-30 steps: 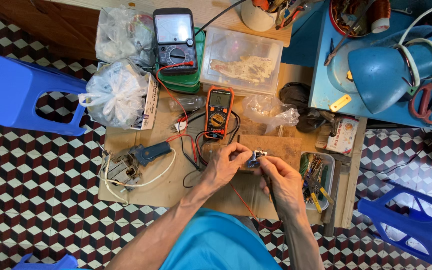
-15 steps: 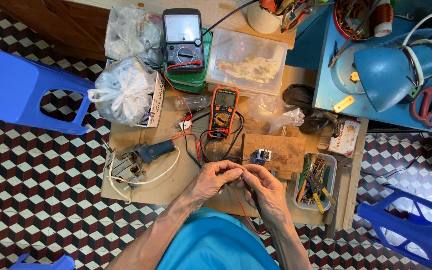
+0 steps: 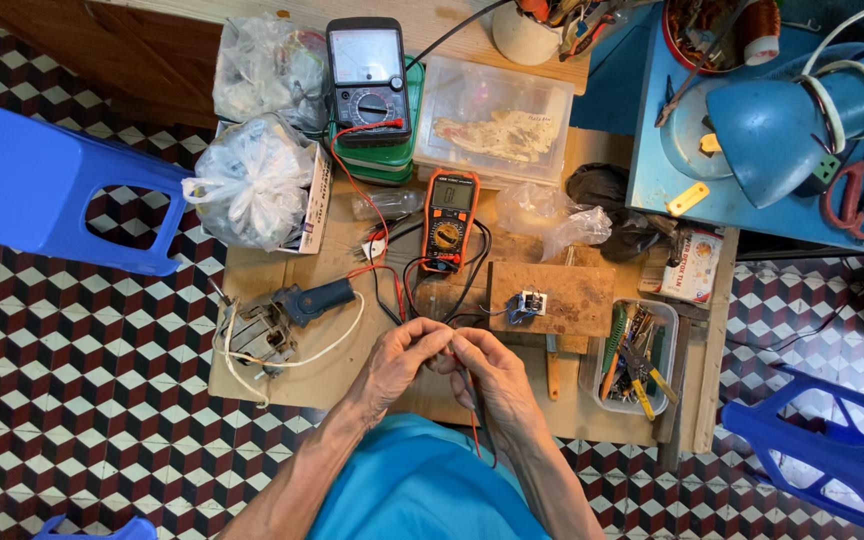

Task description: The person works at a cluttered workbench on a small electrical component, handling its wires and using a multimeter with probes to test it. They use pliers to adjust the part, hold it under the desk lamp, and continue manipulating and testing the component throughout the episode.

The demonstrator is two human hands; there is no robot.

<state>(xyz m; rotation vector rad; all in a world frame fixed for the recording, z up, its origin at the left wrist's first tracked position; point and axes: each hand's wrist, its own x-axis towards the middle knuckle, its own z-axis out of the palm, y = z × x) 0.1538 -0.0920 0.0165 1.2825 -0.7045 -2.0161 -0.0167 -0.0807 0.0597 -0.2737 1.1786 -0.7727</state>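
My left hand [image 3: 399, 362] and my right hand [image 3: 492, 372] meet fingertip to fingertip over the front of the low wooden bench [image 3: 282, 275]. Together they pinch thin test leads [image 3: 472, 412], one red and one black, which trail down toward my lap. The leads run up to an orange digital multimeter [image 3: 449, 219] lying behind my hands. A small blue and white component [image 3: 529, 303] with wires sits on a worn wooden block [image 3: 550, 298], just beyond my right hand and apart from it.
A black analogue meter [image 3: 367, 78] stands at the back on green boxes. A soldering gun [image 3: 314, 299] with a white cord lies left. Plastic bags [image 3: 250, 182], a clear lidded box [image 3: 499, 125], a tool tray [image 3: 636, 357], a blue lamp [image 3: 787, 120], red scissors [image 3: 855, 192] and two blue stools [image 3: 47, 183] surround the bench.
Both hands drew back from the small component on the wooden block toward my body and now hold the test leads between them.
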